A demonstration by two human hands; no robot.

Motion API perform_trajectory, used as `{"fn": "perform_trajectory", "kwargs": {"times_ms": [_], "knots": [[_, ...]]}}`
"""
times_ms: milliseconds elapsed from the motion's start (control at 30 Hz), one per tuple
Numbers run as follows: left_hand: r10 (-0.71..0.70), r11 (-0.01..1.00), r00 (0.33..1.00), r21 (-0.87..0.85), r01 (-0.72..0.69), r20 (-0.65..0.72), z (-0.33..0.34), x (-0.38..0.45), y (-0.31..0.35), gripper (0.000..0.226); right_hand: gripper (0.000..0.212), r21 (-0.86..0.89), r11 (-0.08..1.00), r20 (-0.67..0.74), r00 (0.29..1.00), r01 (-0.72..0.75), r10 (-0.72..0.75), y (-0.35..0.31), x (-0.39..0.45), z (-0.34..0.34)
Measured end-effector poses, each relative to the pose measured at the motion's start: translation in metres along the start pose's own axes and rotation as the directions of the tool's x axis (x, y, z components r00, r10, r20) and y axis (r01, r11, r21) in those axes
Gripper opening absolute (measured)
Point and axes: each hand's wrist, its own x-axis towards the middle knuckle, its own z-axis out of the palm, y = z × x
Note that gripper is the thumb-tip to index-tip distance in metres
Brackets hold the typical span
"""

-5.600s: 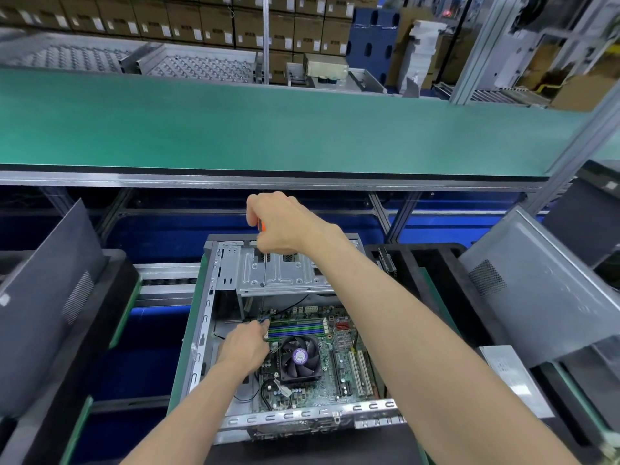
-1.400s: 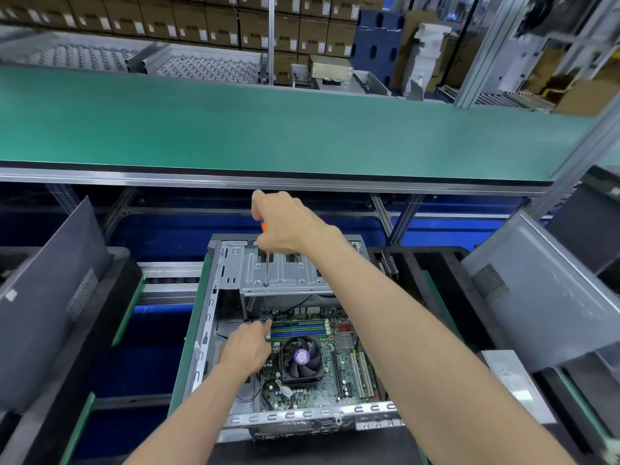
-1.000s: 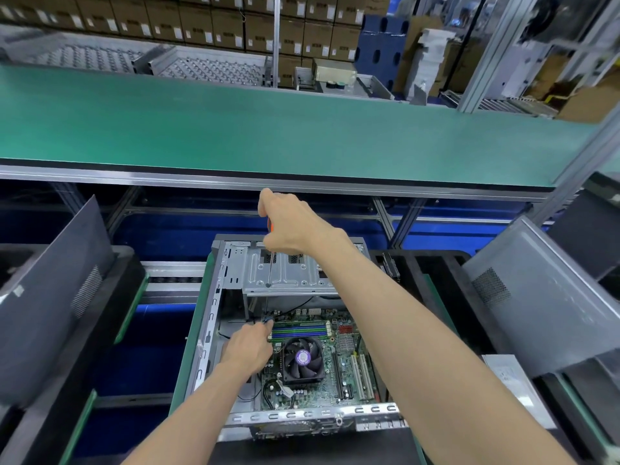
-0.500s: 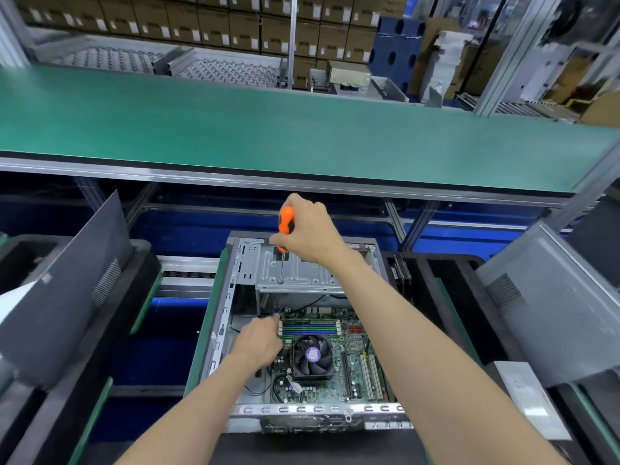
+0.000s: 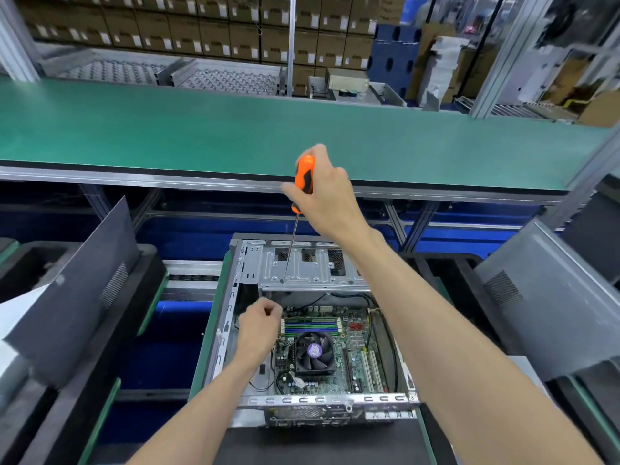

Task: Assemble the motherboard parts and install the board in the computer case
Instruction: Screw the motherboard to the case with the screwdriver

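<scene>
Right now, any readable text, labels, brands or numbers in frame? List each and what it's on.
None can be read.
Cardboard boxes: white labels, too blurred.
Cooler fan: round purple hub sticker, print too small.
Motherboard: markings too small.
Left side panel: small pale sticker, blurred.
Screwdriver in the right hand: orange and black handle, no visible marking.

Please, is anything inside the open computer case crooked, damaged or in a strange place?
Nothing stands out. The motherboard lies flat in the computer case, its fan sits square. The right hand holds the screwdriver above the drive bracket; the left hand is beside the board.
</scene>
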Motion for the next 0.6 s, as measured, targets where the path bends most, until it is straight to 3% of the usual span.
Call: {"fn": "perform_trajectory", "kwargs": {"times_ms": [67, 100, 167, 267, 400, 500, 600], "knots": [[0.089, 0.995, 0.993, -0.034, -0.092, -0.083, 0.001, -0.002, 0.008, 0.005, 0.033, -0.009, 0.999, -0.043, 0.998, 0.046, -0.046, -0.011, 0.004, -0.008], [0.138, 0.989, 0.985, -0.039, -0.143, -0.103, 0.002, -0.001, 0.013, 0.014, 0.033, -0.013, 0.998, -0.065, 0.996, 0.064, -0.065, -0.016, 0.005, -0.012], [0.239, 0.971, 0.967, 0.031, -0.237, -0.088, 0.002, 0.001, 0.025, 0.023, 0.032, 0.006, 0.996, -0.087, 0.992, 0.092, -0.091, -0.026, 0.009, -0.017], [0.352, 0.924, 0.936, 0.168, -0.345, -0.019, 0.004, 0.009, 0.040, 0.016, 0.031, 0.023, 0.994, -0.089, 0.991, 0.107, -0.104, -0.035, 0.009, -0.018], [0.360, 0.915, 0.933, 0.191, -0.356, 0.017, 0.007, 0.006, 0.042, 0.033, 0.030, -0.005, 1.000, -0.103, 0.994, 0.031, -0.031, -0.029, -0.004, -0.007], [0.352, 0.927, 0.936, 0.143, -0.348, -0.007, 0.006, 0.004, 0.052, 0.031, 0.022, 0.025, 0.997, -0.015, 0.997, -0.071, 0.071, -0.013, -0.022, 0.009], [0.380, 0.925, 0.923, 0.023, -0.380, -0.055, 0.002, 0.006, 0.072, 0.036, 0.019, -0.098, 0.990, 0.073, 0.992, -0.100, 0.107, 0.007, -0.054, 0.033]]}}
